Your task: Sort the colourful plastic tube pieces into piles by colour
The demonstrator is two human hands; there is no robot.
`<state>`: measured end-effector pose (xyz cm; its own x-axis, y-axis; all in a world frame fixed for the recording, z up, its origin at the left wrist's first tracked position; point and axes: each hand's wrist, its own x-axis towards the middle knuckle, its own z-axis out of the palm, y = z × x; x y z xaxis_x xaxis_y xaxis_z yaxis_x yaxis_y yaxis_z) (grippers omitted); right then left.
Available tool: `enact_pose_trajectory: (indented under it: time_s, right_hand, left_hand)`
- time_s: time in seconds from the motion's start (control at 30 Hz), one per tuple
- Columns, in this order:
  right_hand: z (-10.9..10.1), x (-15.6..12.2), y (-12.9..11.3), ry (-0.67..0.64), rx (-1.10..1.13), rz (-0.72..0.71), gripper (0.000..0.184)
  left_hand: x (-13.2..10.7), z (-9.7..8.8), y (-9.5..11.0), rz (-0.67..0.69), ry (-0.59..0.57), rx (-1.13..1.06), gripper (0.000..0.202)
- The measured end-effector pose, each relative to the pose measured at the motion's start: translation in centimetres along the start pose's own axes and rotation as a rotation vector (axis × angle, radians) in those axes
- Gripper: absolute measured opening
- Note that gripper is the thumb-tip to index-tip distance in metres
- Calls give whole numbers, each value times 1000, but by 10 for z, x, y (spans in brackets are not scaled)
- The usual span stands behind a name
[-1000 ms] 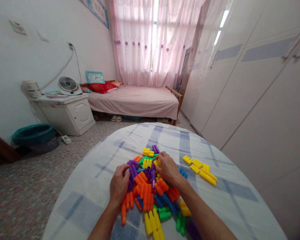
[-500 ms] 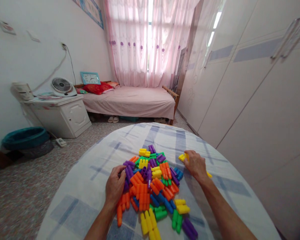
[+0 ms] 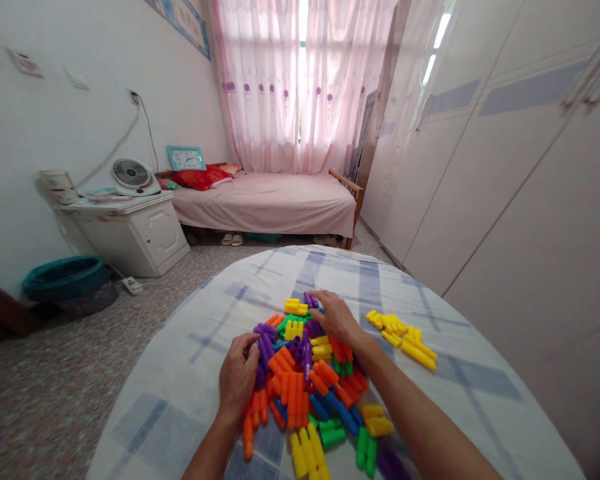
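Note:
A heap of plastic bullet-shaped building blocks in orange, purple, yellow, green and blue lies on the round table. My left hand [image 3: 239, 373] rests at the heap's left edge with its fingers loosely bent, against the purple blocks [image 3: 266, 348]; I see nothing held in it. Over the back of the heap, my right hand [image 3: 336, 316] reaches with fingers apart, near a purple block [image 3: 309, 300] and the yellow block [image 3: 296, 307] beside it. My right forearm covers part of the heap. Apart to the right sits a group of yellow blocks [image 3: 403, 337].
A checked cloth [image 3: 145, 427] covers the table. Beyond stand a bed [image 3: 265, 200] and a white cabinet [image 3: 160, 237] with a fan [image 3: 133, 175]. Wardrobe doors [image 3: 540, 220] line the right side; a teal-lined bin [image 3: 67, 280] stands at the left.
My right hand has let go of a yellow block in the group at the right and moved left over the heap. My left hand has stayed beside the purple blocks. The view has shifted slightly.

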<state>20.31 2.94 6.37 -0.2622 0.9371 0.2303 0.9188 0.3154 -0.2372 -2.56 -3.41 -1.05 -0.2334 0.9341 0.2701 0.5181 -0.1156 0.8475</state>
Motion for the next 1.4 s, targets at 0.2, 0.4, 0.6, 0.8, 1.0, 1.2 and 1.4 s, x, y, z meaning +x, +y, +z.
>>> enact_pose_trajectory:
  time_s: [0.2,0.4,0.6,0.8,1.0,1.2,1.4]
  right_hand:
    - [23,39,-37,-126,-39,-46,29]
    - [30,45,-42,-156,-73,2,27]
    - [14,29,-25,18,-6,56,38]
    - [-20,-13,75,156,-48,381,40]
    - [-25,-64,152,137,-98,617,37]
    - [-18,-75,145,179,-56,585,40]
    - [-21,-46,63,163,98,210,31]
  left_hand:
    - [-1,0,0,12,2,6,27]
    - [-1,-1,1,6,-20,-2,26]
    - [-2,0,1,9,-11,-1,26]
    - [-2,1,0,1,-4,16,26]
    - [0,1,1,-10,-4,33,27]
    - [1,1,-1,-7,-12,36,28]
    - [0,1,0,-21,-17,34,28]
